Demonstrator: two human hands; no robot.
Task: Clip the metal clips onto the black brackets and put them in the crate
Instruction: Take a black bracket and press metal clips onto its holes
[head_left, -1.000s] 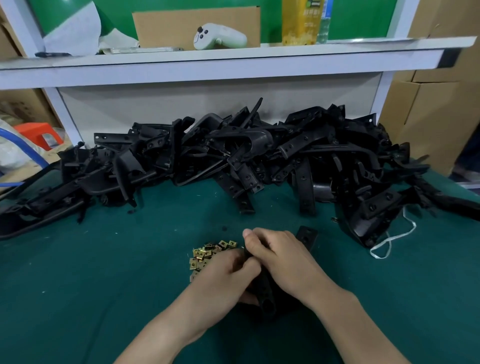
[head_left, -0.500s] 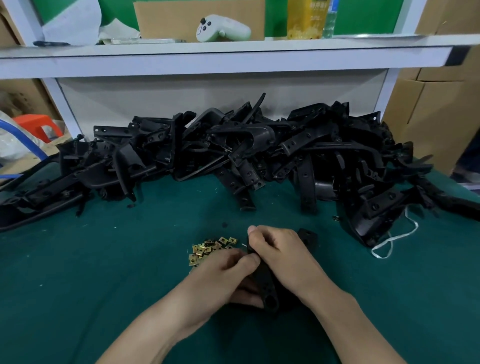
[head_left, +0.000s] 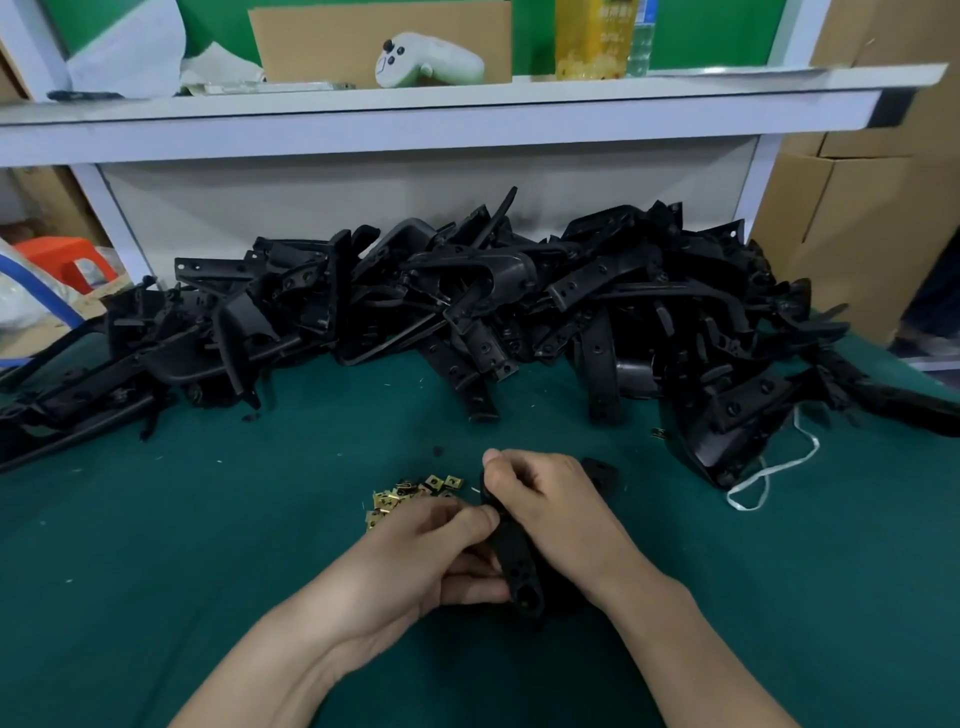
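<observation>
In the head view the black bracket (head_left: 519, 566) is held low over the green mat (head_left: 208, 571), its holed end pointing back towards the person. The right hand (head_left: 550, 509) is wrapped over the bracket's upper stretch, fingers curled round it and thumb tip up at the far edge. The left hand (head_left: 431, 551) comes in from the bracket's left: its lower fingers are tucked under the bar, and thumb and forefinger are pinched together against its left edge. Whether a clip sits in that pinch cannot be told, since the fingertips hide it. The loose metal clips (head_left: 410, 493) lie in a small brass-coloured scatter just left of the bracket and slightly beyond it. The big heap of brackets (head_left: 467, 312) waits well beyond the bracket, and a white cord (head_left: 769, 473) trails off to the bracket's right. No crate is in view. The step in hand looks to be seating a clip on the bracket's edge. To do it well, the right hand should brace the bar firmly while the left slides the clip on square (not cocked to one side). The left should push until the clip sits fully home over its hole, then check by feel before reaching for another.
</observation>
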